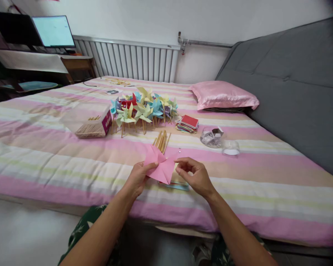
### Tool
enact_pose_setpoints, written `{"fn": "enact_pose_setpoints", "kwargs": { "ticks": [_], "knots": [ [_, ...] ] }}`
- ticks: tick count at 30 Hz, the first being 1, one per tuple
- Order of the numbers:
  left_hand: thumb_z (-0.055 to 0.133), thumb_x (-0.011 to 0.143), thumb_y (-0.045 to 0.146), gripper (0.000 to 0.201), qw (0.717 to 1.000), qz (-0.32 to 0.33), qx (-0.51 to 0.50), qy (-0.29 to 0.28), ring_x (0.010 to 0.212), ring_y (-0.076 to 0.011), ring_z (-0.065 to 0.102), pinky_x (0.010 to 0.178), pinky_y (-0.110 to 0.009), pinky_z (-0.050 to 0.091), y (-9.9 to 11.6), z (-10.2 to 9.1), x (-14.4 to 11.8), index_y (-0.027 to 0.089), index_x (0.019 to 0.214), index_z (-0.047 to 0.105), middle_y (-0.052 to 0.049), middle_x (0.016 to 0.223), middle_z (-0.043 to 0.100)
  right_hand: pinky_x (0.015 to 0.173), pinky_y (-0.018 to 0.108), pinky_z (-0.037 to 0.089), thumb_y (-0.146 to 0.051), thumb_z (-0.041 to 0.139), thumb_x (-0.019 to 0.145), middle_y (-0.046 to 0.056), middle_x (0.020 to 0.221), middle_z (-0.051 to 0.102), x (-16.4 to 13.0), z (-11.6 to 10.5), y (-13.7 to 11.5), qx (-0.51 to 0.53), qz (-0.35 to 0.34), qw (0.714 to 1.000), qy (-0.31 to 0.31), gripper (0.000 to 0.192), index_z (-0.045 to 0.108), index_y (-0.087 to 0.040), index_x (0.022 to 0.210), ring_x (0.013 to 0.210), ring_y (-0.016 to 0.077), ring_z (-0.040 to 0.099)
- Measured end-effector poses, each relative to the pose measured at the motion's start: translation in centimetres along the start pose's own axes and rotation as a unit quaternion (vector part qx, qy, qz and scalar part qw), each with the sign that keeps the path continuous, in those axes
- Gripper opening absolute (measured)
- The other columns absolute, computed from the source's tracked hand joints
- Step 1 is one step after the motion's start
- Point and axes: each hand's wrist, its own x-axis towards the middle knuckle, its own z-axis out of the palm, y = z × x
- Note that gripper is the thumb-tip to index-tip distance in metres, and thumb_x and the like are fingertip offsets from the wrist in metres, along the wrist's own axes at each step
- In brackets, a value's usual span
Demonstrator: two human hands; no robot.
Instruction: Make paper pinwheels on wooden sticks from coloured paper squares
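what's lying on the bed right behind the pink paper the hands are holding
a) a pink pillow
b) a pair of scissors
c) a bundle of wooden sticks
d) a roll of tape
c: a bundle of wooden sticks lies on the bed just beyond the pink paper, which the left hand and right hand pinch from either side.

Soft, even daylight fills the room; shadows are faint. The monitor [54,31] glares white. Edges bow with wide-angle distortion and corners darken.

One pink paper [161,168]; one pillow [223,95]; two monitors [53,31]; two hands [137,178].
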Motion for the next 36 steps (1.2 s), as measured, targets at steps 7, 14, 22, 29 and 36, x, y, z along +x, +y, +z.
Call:
{"fn": "enact_pose_setpoints", "kwargs": {
  "ticks": [7, 14, 22, 29, 36],
  "knots": [
    [0.074, 0.059, 0.021, 0.02, 1.0, -0.012, 0.0, -0.025, 0.06, -0.0132, 0.059, 0.058, -0.021, 0.042, -0.4, -0.2, 0.2, 0.009, 0.075, 0.07, -0.006, 0.069, 0.07, 0.061, 0.024, 0.047, -0.011, 0.056, 0.074, 0.004, 0.086, 0.069, -0.3, 0.4, 0.0, -0.037, -0.02, 0.996, -0.076, 0.025, 0.07, -0.021, 0.092, 0.071, 0.0136, 0.061],
    [0.074, 0.061, 0.022, 0.021, 0.998, -0.017, 0.015, -0.053, 0.061, -0.0126, 0.058, 0.056, -0.02, 0.042, -0.7, -0.3, 0.2, 0.008, 0.077, 0.07, -0.007, 0.07, 0.07, 0.057, 0.022, 0.046, -0.011, 0.061, 0.071, 0.003, 0.077, 0.069, -0.2, 0.2, 0.3, -0.034, -0.021, 0.995, -0.091, 0.019, 0.072, -0.02, 0.084, 0.064, 0.0125, 0.06],
    [0.074, 0.06, 0.022, 0.02, 0.998, -0.02, 0.026, -0.055, 0.057, -0.0131, 0.058, 0.055, -0.021, 0.041, -0.9, -0.1, 0.0, 0.008, 0.073, 0.069, -0.006, 0.064, 0.068, 0.054, 0.024, 0.047, -0.026, 0.067, 0.072, 0.004, 0.072, 0.071, -0.1, 0.4, 0.0, 0.004, 0.014, 0.997, -0.074, 0.011, 0.073, -0.02, 0.079, 0.061, 0.014, 0.062],
    [0.076, 0.059, 0.027, 0.024, 0.998, 0.026, 0.037, -0.035, 0.056, -0.0123, 0.057, 0.054, -0.02, 0.039, -1.3, 0.6, -0.3, 0.008, 0.071, 0.068, -0.005, 0.062, 0.066, 0.057, 0.025, 0.047, -0.033, 0.068, 0.073, 0.005, 0.071, 0.07, -0.1, 1.0, -0.1, 0.027, 0.029, 0.999, -0.034, 0.015, 0.071, -0.018, 0.073, 0.064, 0.0155, 0.062],
    [0.076, 0.059, 0.03, 0.026, 0.996, 0.07, 0.056, -0.028, 0.056, -0.0124, 0.055, 0.054, -0.021, 0.038, -1.5, 0.9, -0.6, 0.008, 0.072, 0.07, -0.006, 0.065, 0.067, 0.059, 0.025, 0.045, -0.033, 0.069, 0.072, 0.004, 0.068, 0.066, -0.1, 1.4, 0.2, -0.013, 0.013, 0.999, 0.028, 0.015, 0.068, -0.018, 0.067, 0.065, 0.0143, 0.057]
  ]
}}
